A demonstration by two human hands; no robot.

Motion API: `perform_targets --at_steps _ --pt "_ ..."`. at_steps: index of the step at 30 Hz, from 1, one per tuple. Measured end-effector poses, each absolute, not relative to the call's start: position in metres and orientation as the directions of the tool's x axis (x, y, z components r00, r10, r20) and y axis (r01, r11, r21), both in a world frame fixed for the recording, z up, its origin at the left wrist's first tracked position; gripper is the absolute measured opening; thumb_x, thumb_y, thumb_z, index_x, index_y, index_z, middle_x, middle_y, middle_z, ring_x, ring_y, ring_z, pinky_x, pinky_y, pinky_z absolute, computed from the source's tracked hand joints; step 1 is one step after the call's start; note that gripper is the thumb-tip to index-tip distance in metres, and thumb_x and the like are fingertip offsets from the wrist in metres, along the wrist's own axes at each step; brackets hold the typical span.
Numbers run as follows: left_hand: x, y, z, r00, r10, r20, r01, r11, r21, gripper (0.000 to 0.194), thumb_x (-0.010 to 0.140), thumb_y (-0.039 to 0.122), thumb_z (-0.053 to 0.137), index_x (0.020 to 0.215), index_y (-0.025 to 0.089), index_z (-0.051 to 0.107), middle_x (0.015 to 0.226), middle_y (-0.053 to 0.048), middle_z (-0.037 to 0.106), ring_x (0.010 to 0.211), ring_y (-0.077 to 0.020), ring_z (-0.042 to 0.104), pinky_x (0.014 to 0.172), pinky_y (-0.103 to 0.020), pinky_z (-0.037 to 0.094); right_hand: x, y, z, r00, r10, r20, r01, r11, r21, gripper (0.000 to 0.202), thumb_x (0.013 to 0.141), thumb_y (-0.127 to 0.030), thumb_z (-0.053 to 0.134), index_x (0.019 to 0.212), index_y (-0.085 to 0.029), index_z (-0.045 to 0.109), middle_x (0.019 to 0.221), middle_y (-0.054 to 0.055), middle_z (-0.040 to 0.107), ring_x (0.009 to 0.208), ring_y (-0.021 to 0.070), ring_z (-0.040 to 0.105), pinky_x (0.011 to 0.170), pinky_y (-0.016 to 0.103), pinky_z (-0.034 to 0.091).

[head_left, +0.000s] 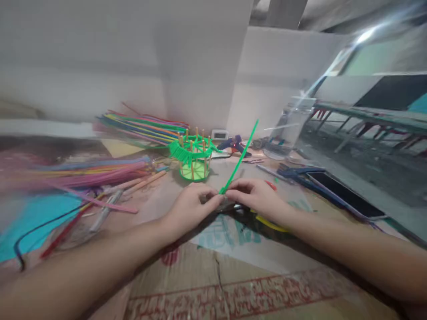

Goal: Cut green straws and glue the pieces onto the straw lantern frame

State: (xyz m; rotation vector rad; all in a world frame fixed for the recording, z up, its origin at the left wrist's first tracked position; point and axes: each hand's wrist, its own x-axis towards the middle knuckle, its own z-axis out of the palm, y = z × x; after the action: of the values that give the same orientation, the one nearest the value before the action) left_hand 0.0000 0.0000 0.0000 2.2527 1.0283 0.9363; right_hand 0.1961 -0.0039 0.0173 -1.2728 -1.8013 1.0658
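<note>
A green pipe cleaner [240, 158] rises at a slant from between my two hands, its lower end bent or doubled at my fingertips. My left hand [195, 202] pinches that lower end between thumb and finger. Close against it, my right hand [255, 195] is also closed on the pipe cleaner with thumb and fingertips. Just beyond my hands stands a small round basket [194, 160] of upright wooden sticks on a light green base, with green pipe cleaner wrapped around its upper part. Yellow-handled scissors, it seems, lie partly hidden under my right hand.
Bundles of coloured pipe cleaners [143, 126] lie at the back left, more [100, 173] nearer. Behind the basket are a glue gun [235, 143] and a small digital display [220, 134]. A phone [345, 193] lies right, near a clear plastic container [288, 129]. Paper [267, 249] covers part of the cardboard.
</note>
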Motion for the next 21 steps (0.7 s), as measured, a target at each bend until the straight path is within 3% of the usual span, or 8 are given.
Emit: perform_targets --at_steps 10,17,21 --pt "-0.001 0.002 -0.004 0.544 0.754 0.37 0.444 -0.632 0.635 0.031 0.092 0.036 0.055 0.074 0.017 0.071 0.07 0.001 0.068 0.069 -0.0134 0.059 0.069 -0.027 0.038 0.194 -0.003 0.008 -0.299 0.954 0.028 0.338 0.133 -0.932 0.026 0.075 -0.041 0.069 0.08 -0.016 0.069 0.078 0.005 0.071 0.072 0.0177 0.064 0.068 0.03 0.05" --pt "-0.005 0.002 -0.006 0.597 0.686 0.416 0.377 -0.697 0.61 0.019 0.094 0.031 0.055 0.09 0.02 0.07 0.089 0.001 0.071 0.087 -0.0149 0.061 0.082 -0.028 0.039 0.194 -0.006 0.012 -0.26 0.965 0.042 0.262 0.113 -0.958 0.024 0.078 -0.039 0.069 0.082 -0.016 0.066 0.074 0.001 0.067 0.067 0.013 0.061 0.062 0.025 0.048" --pt "-0.005 0.006 -0.006 0.612 0.671 0.42 0.302 -0.688 0.66 0.029 0.098 0.028 0.045 0.087 0.018 0.07 0.091 -0.001 0.071 0.087 -0.0147 0.062 0.081 -0.026 0.042 0.195 -0.005 0.01 -0.259 0.965 0.046 0.22 0.106 -0.97 0.025 0.078 -0.039 0.07 0.082 -0.015 0.065 0.075 0.001 0.066 0.066 0.012 0.06 0.062 0.025 0.048"
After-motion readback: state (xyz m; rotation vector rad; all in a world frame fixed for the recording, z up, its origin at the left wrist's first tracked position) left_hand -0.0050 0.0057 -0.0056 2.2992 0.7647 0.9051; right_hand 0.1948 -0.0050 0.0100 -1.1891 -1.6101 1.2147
